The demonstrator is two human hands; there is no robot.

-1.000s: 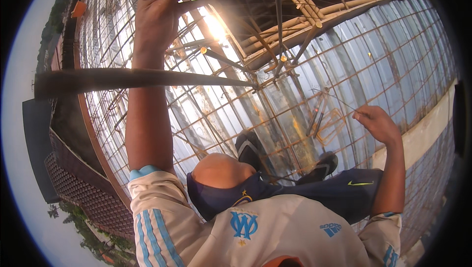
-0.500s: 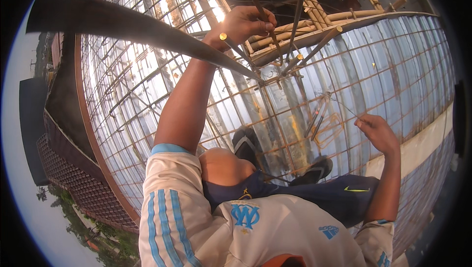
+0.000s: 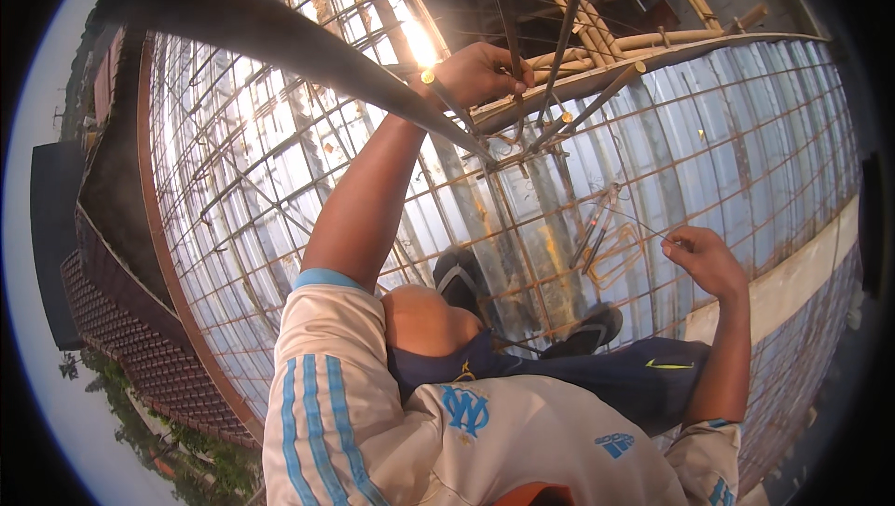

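My left hand (image 3: 480, 75) is closed round a thin upright steel rebar (image 3: 504, 12), its thumb and fingers pinching the rod. Over at the right, my right hand (image 3: 706, 260) holds the end of a thin tie wire (image 3: 643, 224) between thumb and fingertips. That wire runs leftward to a small tangle near a pair of pincers (image 3: 593, 234), which rests on the mesh in front of my foot. Close beside my left hand, more rebars with yellow tips rise, among them one leaning rod (image 3: 606, 96) and another dark rod (image 3: 567, 31).
Rusty rebar mesh (image 3: 280, 147) covers corrugated metal decking (image 3: 685, 119). A thick dark bar (image 3: 308, 35) slants across the upper left. Past the deck's far edge lie bamboo poles (image 3: 667, 38). A pale plank (image 3: 806, 273) is at right, a tiled roof (image 3: 140, 338) below at left.
The upright rebar's yellow tip has come into view. My left hand now appears slightly lower and farther right, still on the rod. The right hand has shifted a little left with the wire.
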